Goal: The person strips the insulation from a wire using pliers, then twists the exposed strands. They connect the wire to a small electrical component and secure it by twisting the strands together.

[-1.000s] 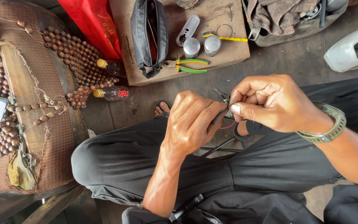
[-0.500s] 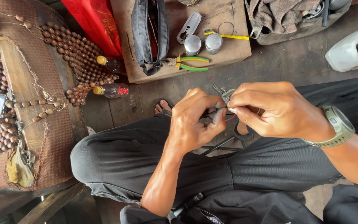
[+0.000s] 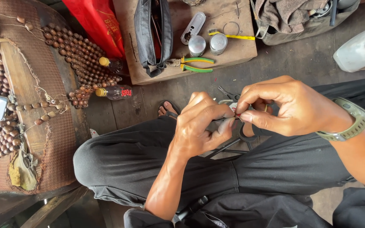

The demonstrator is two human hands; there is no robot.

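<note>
We see matt black cloth trousers [image 3: 148,164] and a rough woven mat [image 3: 43,76] strung with glossy brown beads [image 3: 79,52]. Two shiny metal tins [image 3: 208,43] sit on a worn wooden board [image 3: 241,50].

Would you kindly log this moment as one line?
left hand: pinching thin dark cord | right hand: pinching same cord | green-handled pliers: untouched

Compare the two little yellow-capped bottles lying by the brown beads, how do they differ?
The upper bottle lies partly against the red bag, with little of its body showing. The lower bottle lies in the open on the floor, showing a red label, its cap pointing left. Both are small, dark, yellow-capped and on their sides.
</note>
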